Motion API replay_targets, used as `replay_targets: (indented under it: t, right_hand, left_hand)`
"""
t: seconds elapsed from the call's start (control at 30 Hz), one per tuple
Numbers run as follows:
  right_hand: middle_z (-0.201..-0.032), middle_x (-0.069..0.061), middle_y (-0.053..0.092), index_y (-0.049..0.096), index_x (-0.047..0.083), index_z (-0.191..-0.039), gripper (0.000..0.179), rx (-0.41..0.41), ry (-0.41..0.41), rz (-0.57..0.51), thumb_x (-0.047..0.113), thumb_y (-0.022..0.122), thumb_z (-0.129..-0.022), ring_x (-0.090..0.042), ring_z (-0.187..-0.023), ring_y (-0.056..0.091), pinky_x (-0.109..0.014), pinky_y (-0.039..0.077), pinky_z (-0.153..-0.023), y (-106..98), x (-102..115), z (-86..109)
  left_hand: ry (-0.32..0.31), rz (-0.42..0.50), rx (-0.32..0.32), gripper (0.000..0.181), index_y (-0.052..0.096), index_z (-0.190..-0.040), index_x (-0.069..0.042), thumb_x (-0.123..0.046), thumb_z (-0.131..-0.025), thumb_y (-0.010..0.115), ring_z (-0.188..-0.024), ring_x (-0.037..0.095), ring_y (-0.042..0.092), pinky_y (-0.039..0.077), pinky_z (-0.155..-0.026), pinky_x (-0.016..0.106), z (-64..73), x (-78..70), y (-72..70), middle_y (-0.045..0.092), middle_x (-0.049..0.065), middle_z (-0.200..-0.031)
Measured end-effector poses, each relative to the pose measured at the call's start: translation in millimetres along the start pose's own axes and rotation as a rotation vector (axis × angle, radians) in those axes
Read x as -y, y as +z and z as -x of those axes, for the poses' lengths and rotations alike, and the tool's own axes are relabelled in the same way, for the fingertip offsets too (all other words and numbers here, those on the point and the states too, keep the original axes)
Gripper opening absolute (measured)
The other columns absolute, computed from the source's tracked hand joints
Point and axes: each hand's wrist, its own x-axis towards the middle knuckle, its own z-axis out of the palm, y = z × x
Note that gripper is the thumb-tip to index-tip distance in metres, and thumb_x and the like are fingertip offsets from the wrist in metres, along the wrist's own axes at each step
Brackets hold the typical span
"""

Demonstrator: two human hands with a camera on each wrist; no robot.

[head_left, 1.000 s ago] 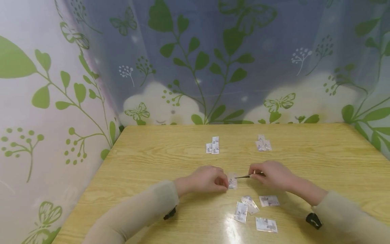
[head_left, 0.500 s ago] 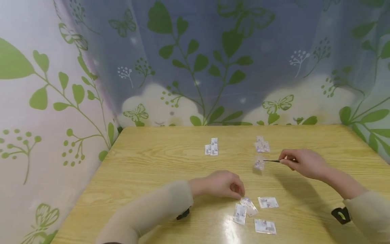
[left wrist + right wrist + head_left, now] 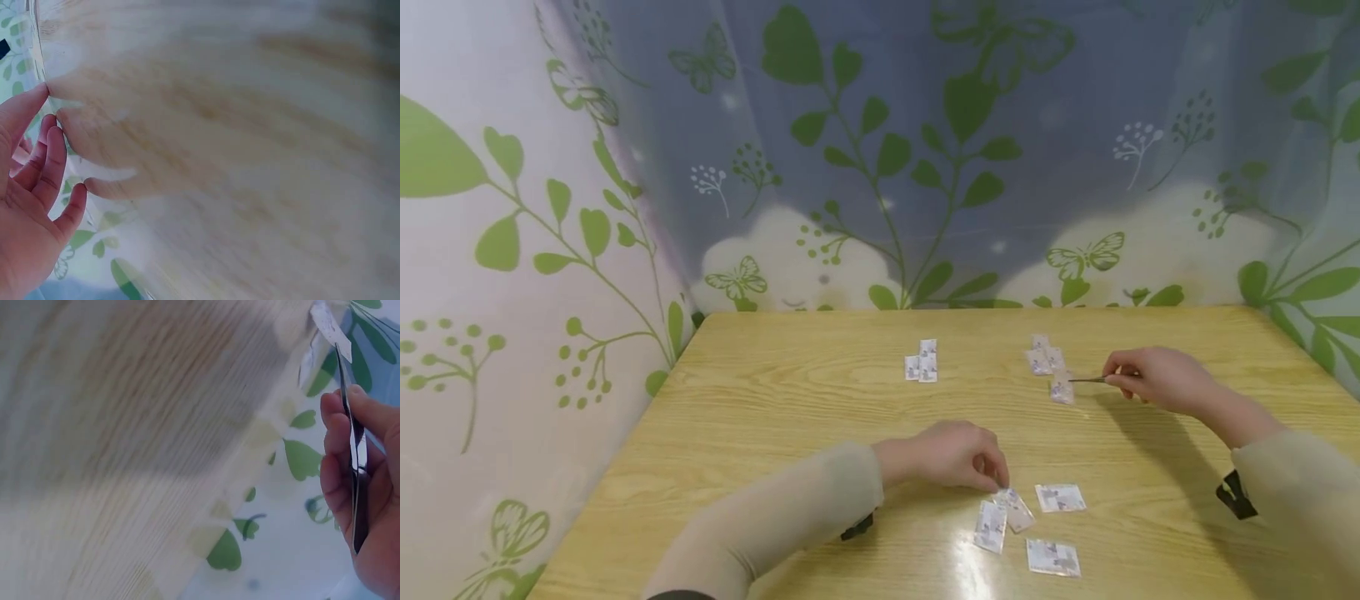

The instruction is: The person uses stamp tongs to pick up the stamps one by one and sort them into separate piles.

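Note:
My right hand (image 3: 1157, 379) grips slim dark metal tweezers (image 3: 355, 450) between thumb and fingers. The tweezers' tips hold the edge of a small clear packet (image 3: 1062, 392) with purplish print, close below a cluster of similar packets (image 3: 1040, 361) at the back right. In the right wrist view that packet (image 3: 331, 328) shows pale and tilted at the tips. My left hand (image 3: 958, 454) rests on the table, fingers loosely bent, fingertips right at the top corner of another packet (image 3: 1018, 512). The left wrist view shows the left hand (image 3: 37, 181) with fingertips on the tabletop and nothing between them.
A white printed packet (image 3: 991, 527) overlaps the one by my left fingertips. Two more packets, one upper (image 3: 1061, 498) and one lower (image 3: 1052, 557), lie to the right. Another group of packets (image 3: 927, 362) sits at the back centre. A leaf-patterned curtain (image 3: 880, 167) hangs behind the wooden table (image 3: 760, 400).
My right hand has carried the tweezers and packet from beside the left hand to the back-right cluster. My left hand has moved right and nearer, to the loose packets.

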Motion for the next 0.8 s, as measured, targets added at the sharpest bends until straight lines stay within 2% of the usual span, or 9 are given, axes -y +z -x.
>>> replay_targets:
  t: [0.17, 0.33, 0.6, 0.8]
  right_hand:
    - [-0.064, 0.008, 0.054, 0.066, 0.009, -0.096, 0.005, 0.007, -0.037, 0.036, 0.011, 0.061, -0.095, -0.008, -0.052, 0.043, -0.029, 0.036, -0.051, 7.8, 3.5, -19.0]
    - [-0.063, 0.007, 0.053, 0.066, 0.008, -0.095, 0.004, 0.008, -0.052, 0.051, 0.010, 0.063, -0.094, -0.009, -0.052, 0.042, -0.030, 0.035, -0.052, 12.2, 7.2, -29.3]
    - [-0.067, 0.008, 0.056, 0.067, 0.006, -0.097, 0.007, 0.032, -0.025, 0.066, 0.011, 0.063, -0.094, -0.008, -0.058, 0.048, -0.032, 0.040, -0.055, 11.8, 8.4, -30.7]
    - [-0.067, 0.007, 0.057, 0.068, 0.003, -0.099, 0.012, 0.015, -0.013, 0.067, 0.013, 0.062, -0.094, -0.007, -0.058, 0.050, -0.032, 0.041, -0.054, 7.0, 9.7, -20.7]
  left_hand:
    - [-0.014, 0.012, 0.004, 0.009, 0.074, -0.097, -0.025, -0.023, -0.089, 0.072, -0.077, -0.006, 0.051, 0.040, -0.070, 0.010, 2.3, -1.7, -1.2, 0.057, -0.018, -0.084]
    - [-0.031, 0.031, 0.017, 0.009, 0.074, -0.098, -0.024, -0.022, -0.089, 0.072, -0.077, -0.005, 0.051, 0.040, -0.070, 0.010, 3.0, -4.7, -2.2, 0.058, -0.017, -0.085]
    - [-0.036, 0.024, 0.017, 0.009, 0.074, -0.098, -0.025, -0.023, -0.089, 0.072, -0.076, -0.006, 0.051, 0.040, -0.069, 0.011, 1.6, -5.3, -1.1, 0.057, -0.018, -0.085]
    - [-0.034, 0.006, 0.009, 0.009, 0.074, -0.097, -0.025, -0.023, -0.089, 0.072, -0.076, -0.006, 0.051, 0.039, -0.069, 0.011, 1.5, -3.2, -0.1, 0.057, -0.018, -0.085]
